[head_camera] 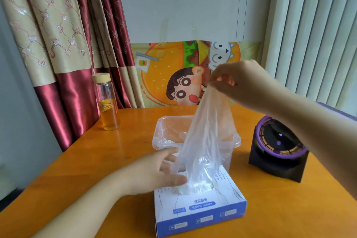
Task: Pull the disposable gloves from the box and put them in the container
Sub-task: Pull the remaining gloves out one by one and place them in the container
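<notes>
Pinching the top of a clear plastic glove, the right hand holds it high above the glove box. The glove's bottom end sits in the box's slot. The left hand lies on the box top with straight fingers, touching the glove. The clear container stands just behind the box on the orange bench, with crumpled gloves inside. The glove looks very light, thin, floppy and slippery, so a firm pinch near its top edge seems best.
</notes>
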Action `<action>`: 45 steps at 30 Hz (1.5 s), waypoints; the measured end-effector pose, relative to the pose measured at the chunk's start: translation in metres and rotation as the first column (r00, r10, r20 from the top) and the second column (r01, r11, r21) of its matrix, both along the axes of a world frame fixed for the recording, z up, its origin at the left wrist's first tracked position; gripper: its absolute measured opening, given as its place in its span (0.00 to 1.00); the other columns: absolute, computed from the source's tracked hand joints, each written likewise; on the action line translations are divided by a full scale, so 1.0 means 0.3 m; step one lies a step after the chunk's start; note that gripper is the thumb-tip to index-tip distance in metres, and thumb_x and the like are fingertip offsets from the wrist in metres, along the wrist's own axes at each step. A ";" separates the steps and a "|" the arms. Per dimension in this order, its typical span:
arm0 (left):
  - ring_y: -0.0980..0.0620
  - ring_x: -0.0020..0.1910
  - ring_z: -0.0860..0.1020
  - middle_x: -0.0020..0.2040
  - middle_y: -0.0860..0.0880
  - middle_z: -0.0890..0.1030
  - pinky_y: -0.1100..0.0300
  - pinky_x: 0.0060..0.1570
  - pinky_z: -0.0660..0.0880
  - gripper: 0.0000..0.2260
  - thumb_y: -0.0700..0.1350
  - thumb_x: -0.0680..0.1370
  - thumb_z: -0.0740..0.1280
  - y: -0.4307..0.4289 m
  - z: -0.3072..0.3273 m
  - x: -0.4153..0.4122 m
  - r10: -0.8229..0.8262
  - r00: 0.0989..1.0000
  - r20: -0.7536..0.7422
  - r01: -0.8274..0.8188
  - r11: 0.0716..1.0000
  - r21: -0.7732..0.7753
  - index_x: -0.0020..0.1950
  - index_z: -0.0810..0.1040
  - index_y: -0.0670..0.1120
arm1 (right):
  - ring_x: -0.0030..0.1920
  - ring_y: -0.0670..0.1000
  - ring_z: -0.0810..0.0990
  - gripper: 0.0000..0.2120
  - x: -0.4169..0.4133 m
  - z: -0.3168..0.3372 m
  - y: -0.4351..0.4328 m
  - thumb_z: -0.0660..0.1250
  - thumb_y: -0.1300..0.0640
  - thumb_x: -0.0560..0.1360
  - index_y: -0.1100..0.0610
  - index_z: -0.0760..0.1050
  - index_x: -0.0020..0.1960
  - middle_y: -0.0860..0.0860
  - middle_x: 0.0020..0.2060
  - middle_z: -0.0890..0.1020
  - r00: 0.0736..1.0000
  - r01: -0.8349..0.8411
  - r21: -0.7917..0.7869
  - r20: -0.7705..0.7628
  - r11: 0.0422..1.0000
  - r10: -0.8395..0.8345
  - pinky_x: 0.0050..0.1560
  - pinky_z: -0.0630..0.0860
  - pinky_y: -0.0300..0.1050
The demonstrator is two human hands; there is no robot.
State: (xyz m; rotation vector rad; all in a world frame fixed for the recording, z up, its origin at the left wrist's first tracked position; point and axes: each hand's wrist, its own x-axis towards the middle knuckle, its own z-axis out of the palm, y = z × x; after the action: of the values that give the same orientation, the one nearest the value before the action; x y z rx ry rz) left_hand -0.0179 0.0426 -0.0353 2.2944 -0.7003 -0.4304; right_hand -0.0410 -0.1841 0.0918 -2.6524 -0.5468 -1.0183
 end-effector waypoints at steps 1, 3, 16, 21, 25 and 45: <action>0.64 0.61 0.74 0.63 0.66 0.72 0.59 0.62 0.74 0.44 0.77 0.54 0.68 0.016 0.042 -0.007 0.033 0.999 0.039 -0.031 0.998 -0.047 0.67 0.62 0.66 | 0.32 0.35 0.68 0.08 -0.010 0.020 0.002 0.64 0.55 0.77 0.55 0.82 0.51 0.35 0.32 0.69 0.999 0.001 -0.040 -0.050 0.999 -0.003 0.33 0.65 0.22; 0.67 0.60 0.74 0.61 0.68 0.72 0.63 0.60 0.73 0.46 0.80 0.52 0.64 0.017 0.130 -0.031 0.101 0.984 0.147 -0.075 0.982 -0.171 0.67 0.61 0.67 | 0.33 0.35 0.70 0.08 -0.026 0.045 0.030 0.65 0.54 0.76 0.53 0.82 0.50 0.35 0.32 0.71 0.987 -0.032 -0.133 -0.158 0.991 0.011 0.34 0.67 0.23; 0.54 0.41 0.79 0.44 0.53 0.80 0.65 0.38 0.75 0.09 0.41 0.77 0.64 -0.165 0.265 0.027 0.370 0.799 0.474 -0.151 0.886 -0.438 0.50 0.72 0.55 | 0.35 0.33 0.74 0.08 0.005 0.087 0.105 0.66 0.54 0.76 0.53 0.81 0.51 0.39 0.39 0.78 0.981 -0.106 -0.019 -0.164 0.994 0.101 0.38 0.69 0.24; 0.62 0.38 0.80 0.41 0.54 0.81 0.71 0.36 0.75 0.08 0.40 0.76 0.67 -0.133 0.268 0.079 0.478 0.828 0.293 -0.257 0.788 -0.560 0.48 0.77 0.53 | 0.48 0.42 0.78 0.31 0.018 -0.010 0.104 0.68 0.38 0.67 0.51 0.65 0.64 0.44 0.49 0.77 0.953 -0.134 0.367 -0.207 0.920 0.222 0.47 0.75 0.35; 0.52 0.45 0.83 0.51 0.48 0.83 0.58 0.50 0.79 0.12 0.36 0.76 0.67 -0.099 0.275 0.104 0.413 0.911 -0.003 -0.306 0.669 -0.678 0.56 0.78 0.49 | 0.47 0.45 0.78 0.26 0.041 -0.086 0.134 0.71 0.46 0.70 0.50 0.62 0.61 0.48 0.54 0.75 0.968 -0.213 0.256 -0.075 0.943 0.239 0.47 0.76 0.39; 0.51 0.46 0.79 0.51 0.50 0.82 0.63 0.37 0.70 0.08 0.40 0.80 0.63 0.319 0.066 0.367 0.646 0.749 0.150 -0.589 0.752 -0.297 0.56 0.77 0.49 | 0.26 0.37 0.76 0.19 0.337 -0.142 0.226 0.67 0.64 0.75 0.51 0.76 0.64 0.30 0.41 0.75 0.795 -0.164 0.129 -0.570 0.978 0.209 0.33 0.70 0.26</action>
State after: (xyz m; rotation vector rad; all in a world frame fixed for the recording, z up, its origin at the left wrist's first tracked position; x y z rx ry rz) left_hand 0.0922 0.1383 -0.0154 2.2054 -0.0441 0.2488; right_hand 0.0601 -0.1164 0.0493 -2.5829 -0.5925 -0.1312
